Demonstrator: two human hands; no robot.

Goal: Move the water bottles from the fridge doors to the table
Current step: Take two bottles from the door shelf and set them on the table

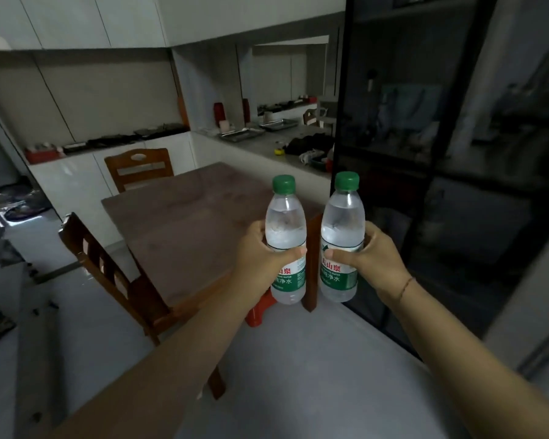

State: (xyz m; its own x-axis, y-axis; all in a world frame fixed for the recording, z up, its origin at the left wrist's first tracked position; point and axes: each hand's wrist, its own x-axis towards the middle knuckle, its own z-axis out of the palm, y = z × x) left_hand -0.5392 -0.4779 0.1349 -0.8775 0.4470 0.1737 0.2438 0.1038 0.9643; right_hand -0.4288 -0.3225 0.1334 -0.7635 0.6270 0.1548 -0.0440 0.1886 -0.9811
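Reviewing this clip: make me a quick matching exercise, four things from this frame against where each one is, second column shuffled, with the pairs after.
Things:
1. left bottle
2. right bottle
3. wooden chair
4. red stool

Places:
A. on the floor beneath the table
B. held upright in the right hand
C. at the table's far side
D. held upright in the left hand

Pairs: 1-D, 2-B, 3-C, 4-A

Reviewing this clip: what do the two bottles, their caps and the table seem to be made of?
Left bottle and right bottle: clear thin plastic, glossy, water visible through the walls, with printed green-and-white film labels. Caps: opaque green plastic, probably ribbed, though too blurred to tell. Table: likely wood or wood veneer, a brown matt top with reddish-brown legs.
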